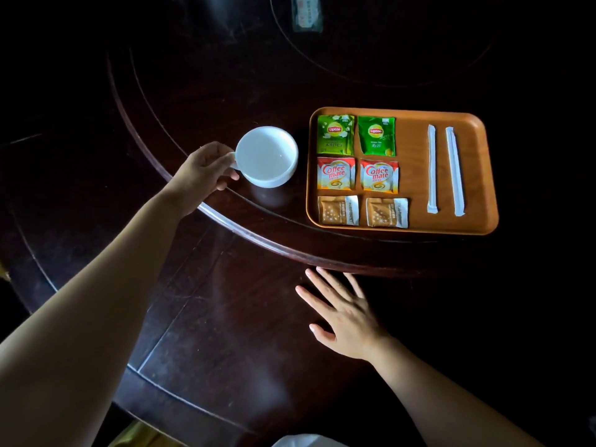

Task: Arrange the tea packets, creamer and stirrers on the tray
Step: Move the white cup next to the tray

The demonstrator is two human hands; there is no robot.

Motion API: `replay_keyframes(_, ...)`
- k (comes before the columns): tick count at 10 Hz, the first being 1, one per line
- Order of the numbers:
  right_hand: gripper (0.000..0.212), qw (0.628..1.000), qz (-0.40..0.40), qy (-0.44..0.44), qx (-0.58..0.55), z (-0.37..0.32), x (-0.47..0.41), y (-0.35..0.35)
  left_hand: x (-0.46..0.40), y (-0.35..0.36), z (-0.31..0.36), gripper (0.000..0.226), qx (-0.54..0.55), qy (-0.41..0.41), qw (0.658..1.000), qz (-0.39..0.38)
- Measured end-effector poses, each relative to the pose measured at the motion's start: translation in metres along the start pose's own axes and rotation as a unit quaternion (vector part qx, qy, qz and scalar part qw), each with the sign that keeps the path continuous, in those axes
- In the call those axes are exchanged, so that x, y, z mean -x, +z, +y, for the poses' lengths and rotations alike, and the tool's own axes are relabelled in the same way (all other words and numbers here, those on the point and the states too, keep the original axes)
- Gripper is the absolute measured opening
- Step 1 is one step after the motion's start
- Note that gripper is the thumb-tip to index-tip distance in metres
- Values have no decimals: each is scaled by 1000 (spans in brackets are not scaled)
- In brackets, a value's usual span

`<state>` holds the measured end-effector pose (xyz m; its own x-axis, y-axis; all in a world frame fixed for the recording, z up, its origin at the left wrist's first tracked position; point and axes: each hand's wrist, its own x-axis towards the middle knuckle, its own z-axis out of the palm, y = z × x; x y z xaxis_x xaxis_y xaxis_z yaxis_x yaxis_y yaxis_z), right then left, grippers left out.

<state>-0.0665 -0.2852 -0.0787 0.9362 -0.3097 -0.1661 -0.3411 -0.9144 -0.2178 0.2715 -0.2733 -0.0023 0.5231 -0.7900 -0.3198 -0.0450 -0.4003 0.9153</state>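
An orange-brown tray (409, 140) lies on the dark wooden table. In its left half sit two green Lipton tea packets (335, 134) (376, 136), below them two red-and-white Coffee-mate creamer packets (336, 173) (379, 176), and below those two brown sachets (337, 210) (386, 212). Two white paper-wrapped stirrers (431, 169) (455, 171) lie side by side in the right half. My left hand (203, 171) grips the handle of a white cup (267, 156) standing left of the tray. My right hand (343, 312) rests flat and open on the table in front of the tray.
The tray and cup sit on a raised round turntable whose curved rim (245, 233) runs between my hands. A small clear-wrapped item (306, 12) lies at the far top. Something pale (306, 441) shows at the bottom edge.
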Motion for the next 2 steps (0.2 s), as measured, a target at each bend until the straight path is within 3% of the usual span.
replay_keyframes(2, 70, 1000, 13, -9, -12, 0, 1, -1, 29, 9, 0, 22, 25, 16, 986, 167)
